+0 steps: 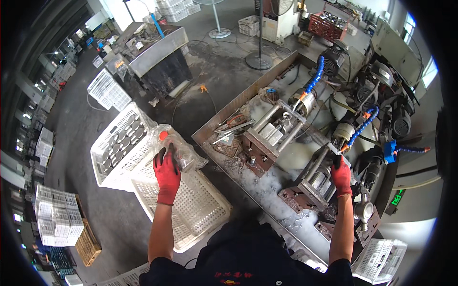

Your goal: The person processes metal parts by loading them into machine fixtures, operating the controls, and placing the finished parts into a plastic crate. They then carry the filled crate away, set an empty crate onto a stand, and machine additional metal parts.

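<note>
My left hand (167,178), in a red glove with dark fingertips, reaches over a white perforated crate (207,202). Its fingers are apart beside a clear plastic bag (186,151) at the crate's far end; I see nothing in them. A red round piece (163,135) lies on the bag. On the right, my right hand (341,177), gloved alike, has its fingers drawn together at the far end of a metal clamping fixture (312,183), below a blue segmented coolant hose (363,127). Whatever those fingers grip is hidden.
Round grey metal pieces fill part of another white crate (97,167) at left. A second fixture (274,131) stands in the wet metal tray, whose raised edge (253,102) runs alongside. Pliers and tools (234,126) lie there. Motors (403,126) crowd the right.
</note>
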{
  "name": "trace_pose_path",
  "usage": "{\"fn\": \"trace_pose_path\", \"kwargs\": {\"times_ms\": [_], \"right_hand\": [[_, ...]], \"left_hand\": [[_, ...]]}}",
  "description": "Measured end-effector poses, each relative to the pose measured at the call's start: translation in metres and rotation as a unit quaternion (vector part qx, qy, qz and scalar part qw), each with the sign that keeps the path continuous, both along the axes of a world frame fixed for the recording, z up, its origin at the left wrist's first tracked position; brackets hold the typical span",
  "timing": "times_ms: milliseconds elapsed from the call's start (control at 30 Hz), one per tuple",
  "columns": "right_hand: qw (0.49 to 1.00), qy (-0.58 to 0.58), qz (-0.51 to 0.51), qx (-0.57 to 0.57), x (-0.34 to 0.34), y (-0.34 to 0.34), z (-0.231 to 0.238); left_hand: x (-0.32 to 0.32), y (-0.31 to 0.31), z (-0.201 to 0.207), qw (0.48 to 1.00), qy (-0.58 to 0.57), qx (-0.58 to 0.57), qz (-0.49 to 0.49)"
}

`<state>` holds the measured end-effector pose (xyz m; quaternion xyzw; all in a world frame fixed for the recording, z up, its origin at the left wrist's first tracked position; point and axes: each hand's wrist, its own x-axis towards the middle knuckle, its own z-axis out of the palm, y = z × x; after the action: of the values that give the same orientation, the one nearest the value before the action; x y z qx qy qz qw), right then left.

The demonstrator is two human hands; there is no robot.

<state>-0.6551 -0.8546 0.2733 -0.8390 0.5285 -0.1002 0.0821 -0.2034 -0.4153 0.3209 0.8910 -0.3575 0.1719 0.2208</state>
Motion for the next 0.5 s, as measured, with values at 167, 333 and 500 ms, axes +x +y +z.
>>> {"fn": "trace_pose_path", "kwargs": {"times_ms": [167, 333, 500], "right_hand": [[0.996, -0.01, -0.019, 0.089, 0.021, 0.02, 0.038], [0.985, -0.145, -0.004, -0.089, -0.007, 0.07, 0.066], [0.979, 0.043, -0.119, -0.16, -0.133, 0.099, 0.105]], "left_hand": [[0.045, 0.018, -0.037, 0.962, -0.246, 0.096, -0.074], [-0.026, -0.02, -0.034, 0.989, -0.037, 0.005, -0.145], [-0.154, -0.102, -0.073, 0.889, 0.069, 0.089, -0.444]]}}
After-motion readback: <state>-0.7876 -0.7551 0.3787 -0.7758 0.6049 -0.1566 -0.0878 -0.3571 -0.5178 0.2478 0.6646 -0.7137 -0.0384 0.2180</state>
